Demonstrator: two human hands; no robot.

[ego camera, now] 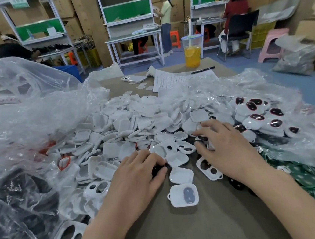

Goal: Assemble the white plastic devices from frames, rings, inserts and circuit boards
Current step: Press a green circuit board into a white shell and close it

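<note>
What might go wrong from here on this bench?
The right hand rests spread on the heap of white plastic frames; raking it could push loose frames into the white units with dark inserts beside it. The small black part pinched in the left hand could drop into that heap. The clear jar of orange drink on the same table might spill.

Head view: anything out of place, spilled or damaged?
Nothing looks damaged. The white parts lie in a loose heap spread across the table, and a jar of orange drink stands at the far edge, close to the paper form: a possible spill risk.
</note>
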